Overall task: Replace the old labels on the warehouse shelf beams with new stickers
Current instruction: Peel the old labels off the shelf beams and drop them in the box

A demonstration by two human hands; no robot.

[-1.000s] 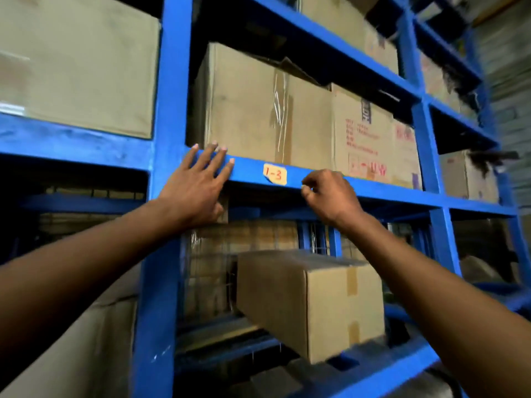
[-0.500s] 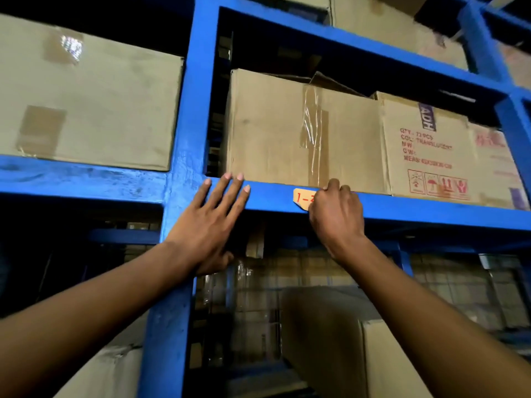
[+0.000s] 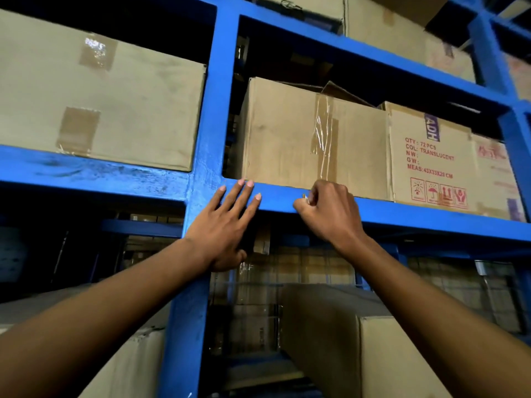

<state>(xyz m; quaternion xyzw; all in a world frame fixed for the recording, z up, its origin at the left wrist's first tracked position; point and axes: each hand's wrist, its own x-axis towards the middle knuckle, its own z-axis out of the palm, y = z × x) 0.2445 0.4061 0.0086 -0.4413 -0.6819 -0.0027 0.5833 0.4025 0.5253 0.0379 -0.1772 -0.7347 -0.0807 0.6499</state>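
A blue shelf beam (image 3: pixel 408 212) runs across the middle of the view. My left hand (image 3: pixel 227 225) lies flat on it with fingers spread, just right of the blue upright post (image 3: pixel 207 156). My right hand (image 3: pixel 330 211) is curled against the beam where the old orange label sits. Only a small sliver of that old label (image 3: pixel 304 197) shows, pinched between thumb and fingertips; the rest is hidden by the hand.
Cardboard boxes stand on the beam: a taped plain box (image 3: pixel 313 139) right above my hands, a printed box (image 3: pixel 431 156) to its right, a large box (image 3: pixel 94 96) at left. Another carton (image 3: pixel 382 351) sits on the lower shelf under my right arm.
My right hand has slid left over the orange label, covered its writing and closed on it. The view has moved closer and tilted up. My left hand stays flat on the beam.
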